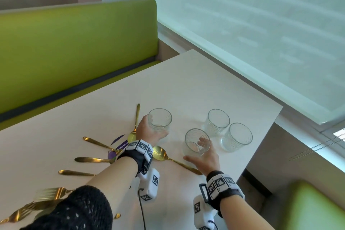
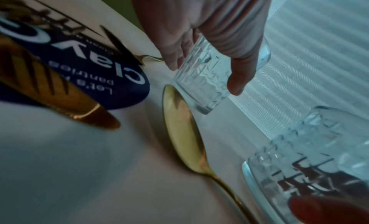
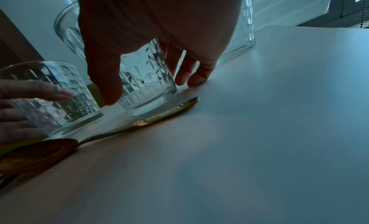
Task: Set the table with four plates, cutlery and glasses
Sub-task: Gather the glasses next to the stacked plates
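Observation:
Several clear patterned glasses stand on the white table (image 1: 186,84). My left hand (image 1: 149,134) grips the far-left glass (image 1: 159,121) round its lower half; in the left wrist view the thumb and fingers (image 2: 237,79) wrap this glass (image 2: 199,79). My right hand (image 1: 205,157) holds the near glass (image 1: 197,143), thumb on one side and fingers (image 3: 185,76) on the other of the glass (image 3: 147,85). Two more glasses (image 1: 217,122) (image 1: 236,136) stand untouched at the right. A gold spoon (image 1: 160,155) lies between my hands.
Gold spoons (image 1: 89,159) fan out round a purple sticker (image 1: 117,145) at the left, and gold forks (image 1: 52,192) lie near the front left. A green bench (image 1: 74,52) runs behind the table. A window blind (image 1: 242,24) stands to the right, the table's right edge (image 1: 261,145) beside the glasses.

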Tool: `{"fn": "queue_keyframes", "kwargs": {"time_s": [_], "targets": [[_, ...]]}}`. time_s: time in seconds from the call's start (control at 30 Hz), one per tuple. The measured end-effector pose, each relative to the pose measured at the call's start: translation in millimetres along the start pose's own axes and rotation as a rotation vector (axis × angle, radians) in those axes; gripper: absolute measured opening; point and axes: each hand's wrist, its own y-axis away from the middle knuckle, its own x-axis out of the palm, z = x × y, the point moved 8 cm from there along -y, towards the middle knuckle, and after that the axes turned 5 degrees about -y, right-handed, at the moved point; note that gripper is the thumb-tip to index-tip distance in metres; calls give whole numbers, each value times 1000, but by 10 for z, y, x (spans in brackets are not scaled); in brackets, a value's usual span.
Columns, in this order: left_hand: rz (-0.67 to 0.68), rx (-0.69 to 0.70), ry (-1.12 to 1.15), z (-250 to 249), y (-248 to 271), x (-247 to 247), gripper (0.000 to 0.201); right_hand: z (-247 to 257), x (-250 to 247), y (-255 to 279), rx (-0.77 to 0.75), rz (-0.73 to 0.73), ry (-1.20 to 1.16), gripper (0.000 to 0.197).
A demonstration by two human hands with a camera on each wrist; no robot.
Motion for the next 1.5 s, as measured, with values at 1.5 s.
{"fn": "queue_keyframes", "kwargs": {"time_s": [1.5], "targets": [[-485, -419, 157, 4131, 3909, -4408, 90, 1486, 3829, 4822, -413, 615, 310, 77]]}}
